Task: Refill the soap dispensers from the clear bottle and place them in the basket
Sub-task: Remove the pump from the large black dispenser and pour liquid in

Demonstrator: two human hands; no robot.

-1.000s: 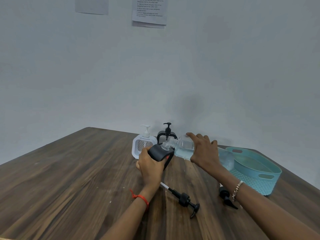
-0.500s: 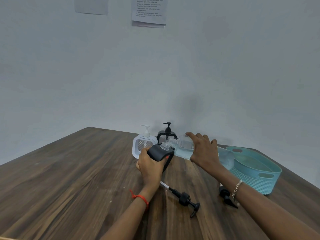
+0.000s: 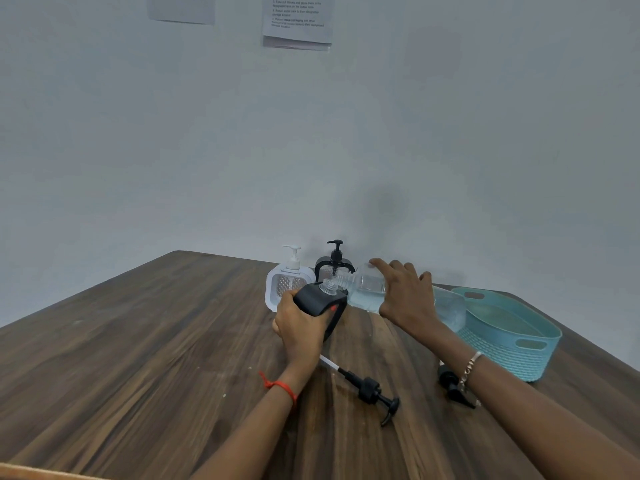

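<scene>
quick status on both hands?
Left hand: closed around the black dispenser.
Right hand: holding the clear bottle, tipped toward the dispenser's neck.

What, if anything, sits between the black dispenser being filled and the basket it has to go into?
The tilted clear bottle and the right hand holding it lie between the black dispenser, gripped by the left hand, and the teal basket. Nothing else visibly blocks that path.

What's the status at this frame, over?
Left hand grips black dispenser, tilted, pump off. Right hand tips clear bottle, neck at dispenser's mouth. Loose pump on table; basket empty, nothing blocking.
</scene>
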